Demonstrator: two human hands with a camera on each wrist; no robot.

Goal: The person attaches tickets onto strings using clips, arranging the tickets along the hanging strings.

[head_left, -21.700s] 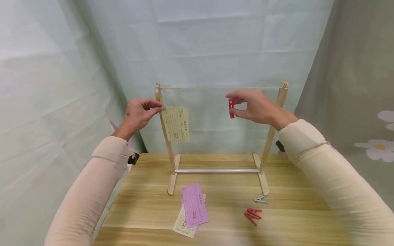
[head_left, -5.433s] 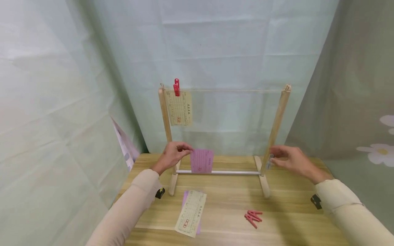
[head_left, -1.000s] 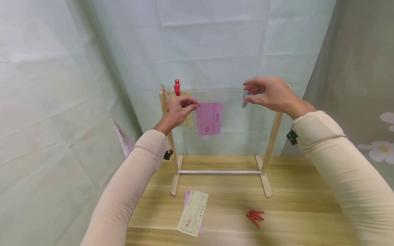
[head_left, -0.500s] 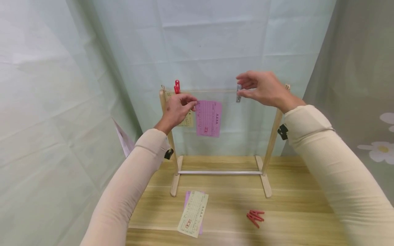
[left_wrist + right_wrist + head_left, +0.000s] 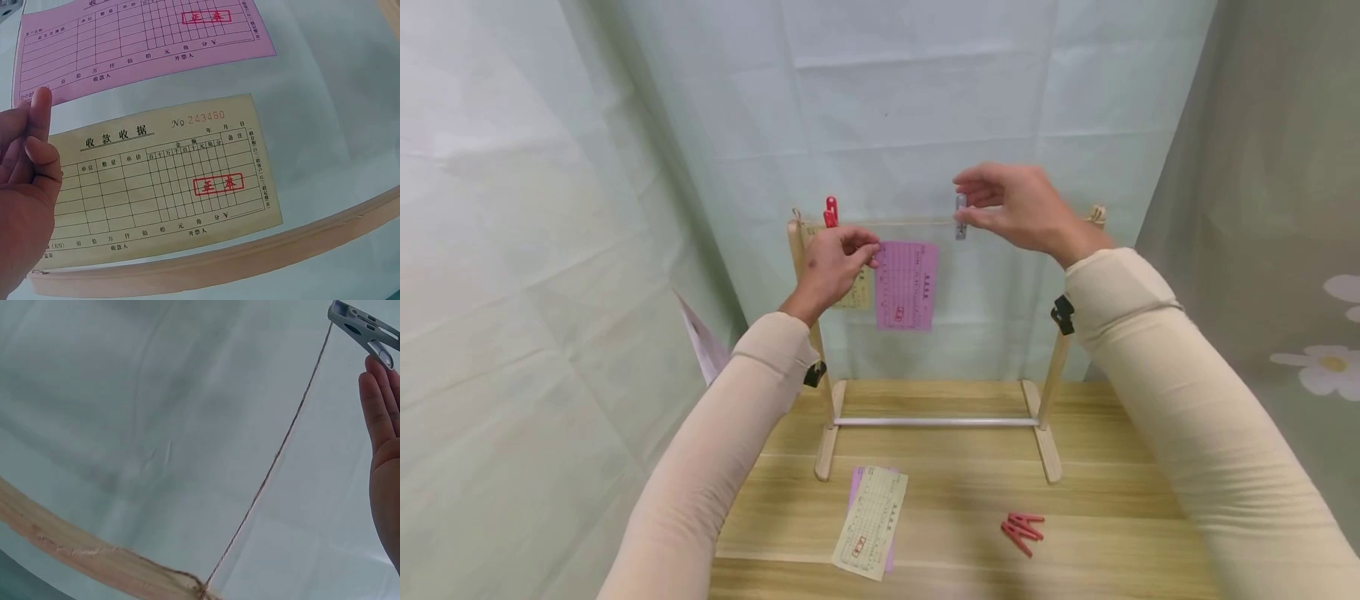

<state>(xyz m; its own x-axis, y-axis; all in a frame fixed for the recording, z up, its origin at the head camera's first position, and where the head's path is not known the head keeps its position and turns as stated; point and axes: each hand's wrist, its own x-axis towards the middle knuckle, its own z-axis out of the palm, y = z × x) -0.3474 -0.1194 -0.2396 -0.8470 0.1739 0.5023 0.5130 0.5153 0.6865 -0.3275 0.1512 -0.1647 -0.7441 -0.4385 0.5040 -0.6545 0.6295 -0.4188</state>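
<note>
Between thumb and fingertips, my left hand [image 5: 835,262] pinches the upper left corner of a pink printed receipt slip [image 5: 906,287], which hangs just below the string [image 5: 917,223]. To its right, my right hand [image 5: 1022,208] holds a grey clothespin [image 5: 960,229] upright at string height. The right wrist view shows that clothespin's nose right at the string. Partly behind the left hand, a yellow receipt slip [image 5: 856,293] hangs from the string under a red clothespin [image 5: 831,212]. In the left wrist view the pink slip sits above the yellow slip [image 5: 162,181].
The string runs between two wooden posts [image 5: 1052,379], joined low down by a white rod [image 5: 936,422]. On the wooden table [image 5: 955,550] lie a yellow slip [image 5: 871,521] over a pink one and some red clothespins [image 5: 1022,533]. Pale curtains surround the table.
Earlier the yellow slip was pinned with a red clothespin, and the pink slip was raised from the table. Over the last second the right hand brought the grey clothespin left and up.
</note>
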